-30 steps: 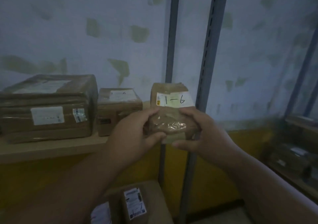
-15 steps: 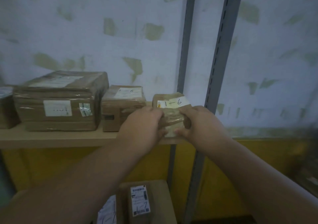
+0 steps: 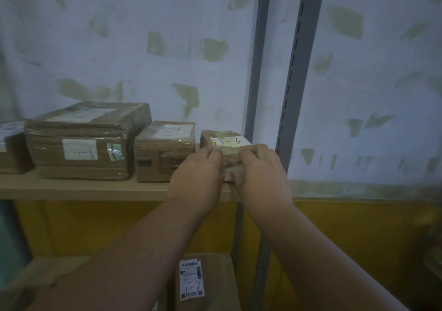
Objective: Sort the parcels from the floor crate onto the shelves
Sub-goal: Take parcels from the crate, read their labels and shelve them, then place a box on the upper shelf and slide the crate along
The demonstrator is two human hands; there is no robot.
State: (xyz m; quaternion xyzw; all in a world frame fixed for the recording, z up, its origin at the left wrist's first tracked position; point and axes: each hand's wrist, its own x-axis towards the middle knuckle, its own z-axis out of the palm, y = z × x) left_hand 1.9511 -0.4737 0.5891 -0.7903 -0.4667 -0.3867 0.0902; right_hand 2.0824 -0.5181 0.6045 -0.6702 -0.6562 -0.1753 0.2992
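A small brown taped parcel [image 3: 226,141] with a white label marked "1-6" sits at the right end of the wooden shelf [image 3: 83,187]. My left hand [image 3: 197,170] holds its left front side. On its right front side, my right hand [image 3: 262,168] grips the parcel with curled fingers. The hands hide the lower front of the parcel. It stands just right of a medium parcel [image 3: 165,150] that also carries a "6" label.
A large wrapped box [image 3: 83,141] and part of another parcel [image 3: 12,145] stand further left on the shelf. Grey slotted uprights [image 3: 294,71] rise right of the parcel. A lower shelf holds a box labelled "1-7" [image 3: 203,282]. The wall behind is patchy.
Both hands carried the small parcel forward and down from mid-air onto the right end of the shelf, beside the medium parcel. The view shifted left.
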